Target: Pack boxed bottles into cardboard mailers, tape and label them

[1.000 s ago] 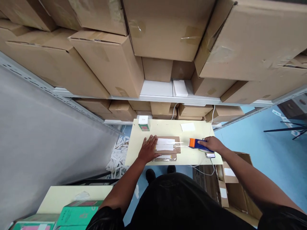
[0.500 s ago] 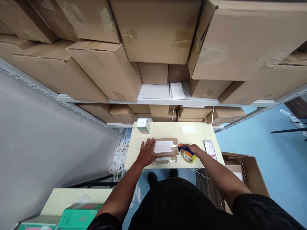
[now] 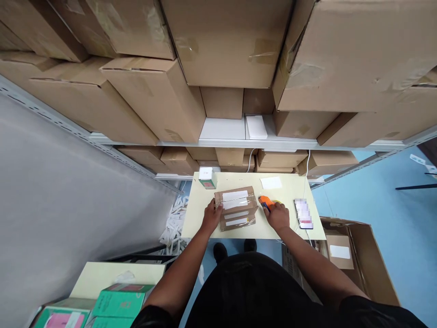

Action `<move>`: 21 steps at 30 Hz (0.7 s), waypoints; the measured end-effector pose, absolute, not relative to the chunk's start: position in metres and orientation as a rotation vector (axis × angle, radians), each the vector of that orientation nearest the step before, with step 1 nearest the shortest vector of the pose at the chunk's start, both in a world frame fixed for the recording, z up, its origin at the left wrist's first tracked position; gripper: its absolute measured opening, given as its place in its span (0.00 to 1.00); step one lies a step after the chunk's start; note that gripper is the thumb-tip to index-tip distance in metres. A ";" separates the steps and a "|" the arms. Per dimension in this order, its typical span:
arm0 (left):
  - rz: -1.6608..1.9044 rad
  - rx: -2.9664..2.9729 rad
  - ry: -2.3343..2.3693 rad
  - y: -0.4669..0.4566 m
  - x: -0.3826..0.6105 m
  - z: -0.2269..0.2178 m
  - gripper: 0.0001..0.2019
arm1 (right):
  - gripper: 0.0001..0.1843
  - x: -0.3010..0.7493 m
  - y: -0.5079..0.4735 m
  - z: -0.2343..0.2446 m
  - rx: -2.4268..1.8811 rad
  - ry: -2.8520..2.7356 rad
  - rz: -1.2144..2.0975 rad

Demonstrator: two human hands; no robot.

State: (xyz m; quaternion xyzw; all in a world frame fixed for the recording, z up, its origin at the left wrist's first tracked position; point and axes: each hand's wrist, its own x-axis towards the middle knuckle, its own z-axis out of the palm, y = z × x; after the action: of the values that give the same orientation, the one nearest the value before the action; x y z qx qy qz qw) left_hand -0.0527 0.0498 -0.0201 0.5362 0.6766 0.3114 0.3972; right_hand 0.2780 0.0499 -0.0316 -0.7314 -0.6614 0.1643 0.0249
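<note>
Pinching pkg (image 3: pixel 236 207) at L edge w/ L hand (image 3: pixel 212 216), R hand (image 3: pixel 277 217) round tape dispenser (image 3: pixel 265 201), slim tabletop (image 3: pixel 289 184) gap to phone (image 3: pixel 303 214).

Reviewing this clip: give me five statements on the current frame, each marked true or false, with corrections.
1. The right hand holds the tape dispenser. True.
2. The phone lies to the right of the right hand. True.
3. The left hand rests on the phone. False: it touches the left end of the cardboard parcel.
4. The small green-and-white box stands at the front right corner of the table. False: it is at the back left.
5. The white paper lies beyond the dispenser. True.
</note>
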 end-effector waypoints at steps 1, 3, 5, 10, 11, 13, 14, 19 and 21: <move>0.750 1.321 1.708 0.054 -0.054 -0.016 0.25 | 0.27 0.273 0.053 -0.027 -2.164 -1.989 0.592; 0.665 1.271 1.718 0.060 -0.055 -0.009 0.22 | 0.31 0.261 0.064 -0.017 -1.979 -1.843 0.832; 0.601 1.263 1.700 0.062 -0.054 -0.005 0.21 | 0.32 0.246 0.076 -0.008 -1.889 -1.680 1.089; 0.703 1.228 1.663 0.039 -0.046 0.000 0.33 | 0.24 0.227 0.076 0.010 -2.004 -1.544 1.150; 0.748 1.212 1.659 0.030 -0.045 0.001 0.37 | 0.24 0.229 0.068 0.012 -1.998 -1.559 1.078; 0.823 1.219 1.620 0.012 -0.045 0.002 0.43 | 0.28 0.235 0.043 0.016 -1.921 -1.589 0.955; 0.854 1.243 1.587 0.003 -0.045 0.003 0.44 | 0.30 0.238 0.029 0.016 -1.865 -1.599 0.914; 0.998 1.346 1.421 -0.027 -0.057 -0.010 0.44 | 0.29 0.237 -0.028 0.004 -1.593 -1.592 0.957; 1.037 1.371 1.403 -0.032 -0.061 -0.020 0.43 | 0.27 0.228 -0.037 -0.004 -1.593 -1.564 0.956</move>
State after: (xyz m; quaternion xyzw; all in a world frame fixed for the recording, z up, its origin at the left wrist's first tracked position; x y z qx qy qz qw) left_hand -0.0613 -0.0319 -0.0202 0.5534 0.5661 0.4184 0.4453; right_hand 0.2279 -0.0366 -0.0043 -0.6148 -0.6035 0.3688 0.3489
